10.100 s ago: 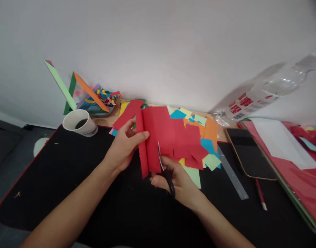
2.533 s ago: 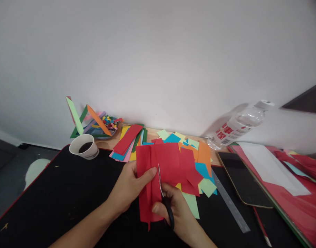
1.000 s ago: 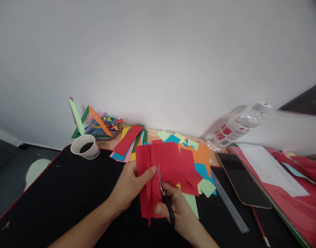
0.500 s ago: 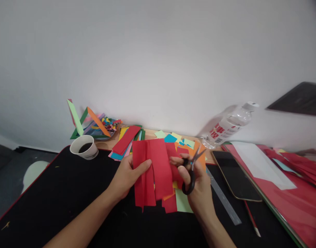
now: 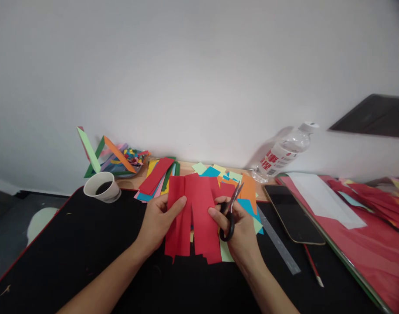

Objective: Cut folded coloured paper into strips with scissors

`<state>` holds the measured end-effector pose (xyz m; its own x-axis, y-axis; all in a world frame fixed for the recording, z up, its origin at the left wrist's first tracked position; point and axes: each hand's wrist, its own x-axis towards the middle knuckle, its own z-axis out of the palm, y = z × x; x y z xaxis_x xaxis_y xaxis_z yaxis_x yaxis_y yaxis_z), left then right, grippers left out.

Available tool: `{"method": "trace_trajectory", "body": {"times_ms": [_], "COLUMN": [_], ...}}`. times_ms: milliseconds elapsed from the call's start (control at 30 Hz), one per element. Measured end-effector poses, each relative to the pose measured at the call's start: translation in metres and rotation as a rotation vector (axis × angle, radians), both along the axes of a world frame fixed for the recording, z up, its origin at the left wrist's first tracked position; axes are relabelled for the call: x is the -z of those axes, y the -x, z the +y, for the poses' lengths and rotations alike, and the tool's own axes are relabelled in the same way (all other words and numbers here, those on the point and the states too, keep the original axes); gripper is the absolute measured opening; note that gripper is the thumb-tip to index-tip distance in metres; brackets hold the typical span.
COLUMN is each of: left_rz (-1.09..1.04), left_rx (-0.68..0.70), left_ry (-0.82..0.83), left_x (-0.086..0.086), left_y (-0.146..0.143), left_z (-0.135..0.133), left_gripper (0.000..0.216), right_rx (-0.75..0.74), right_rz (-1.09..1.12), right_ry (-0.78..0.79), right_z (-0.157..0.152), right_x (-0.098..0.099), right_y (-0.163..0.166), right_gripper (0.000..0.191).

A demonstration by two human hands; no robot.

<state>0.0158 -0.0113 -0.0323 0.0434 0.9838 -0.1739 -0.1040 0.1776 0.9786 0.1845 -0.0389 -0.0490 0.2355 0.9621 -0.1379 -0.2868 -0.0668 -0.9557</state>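
My left hand (image 5: 158, 220) pinches the left part of a red paper sheet (image 5: 199, 209) cut into long hanging strips, thumb on its front. In my right hand (image 5: 238, 226) are black-handled scissors (image 5: 230, 213), blades pointing up and nearly closed, while its fingertips touch the right edge of the red sheet. The sheet hangs just above the black mat (image 5: 88, 253). Behind it lies a heap of coloured paper pieces (image 5: 238, 183).
A paper cup (image 5: 101, 189) with dark liquid stands at the left, folded paper strips (image 5: 101, 152) behind it. A stack of coloured strips (image 5: 157, 176), a metal ruler (image 5: 279, 246), a phone (image 5: 292, 213), a pencil (image 5: 312, 270), a water bottle (image 5: 284, 152) and red paper (image 5: 366, 226) lie right.
My right hand drew the scissors out of the cut at the sheet's lower edge and raised them to its right side. The sheet now hangs in separate strips.
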Motion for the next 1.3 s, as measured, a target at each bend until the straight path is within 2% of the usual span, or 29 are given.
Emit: {"method": "trace_trajectory", "body": {"times_ms": [167, 333, 600, 1300], "left_rz": [0.080, -0.073, -0.229, -0.207], "left_rx": [-0.045, -0.067, 0.018, 0.082], "left_ry": [-0.031, 0.038, 0.062, 0.079], "left_x": [0.000, -0.008, -0.015, -0.011], "left_y": [0.000, 0.002, 0.002, -0.001], "left_z": [-0.001, 0.002, 0.003, 0.001], "left_gripper": [0.028, 0.026, 0.025, 0.022], "right_rx": [0.040, 0.077, 0.086, 0.076], "right_rz": [-0.056, -0.048, -0.017, -0.023], "right_ry": [-0.023, -0.025, -0.017, -0.023], "right_z": [-0.003, -0.001, 0.001, 0.002], "right_x": [-0.005, -0.003, -0.001, -0.001], "right_y": [0.000, -0.005, -0.006, -0.003], "right_gripper": [0.033, 0.032, 0.033, 0.031]}}
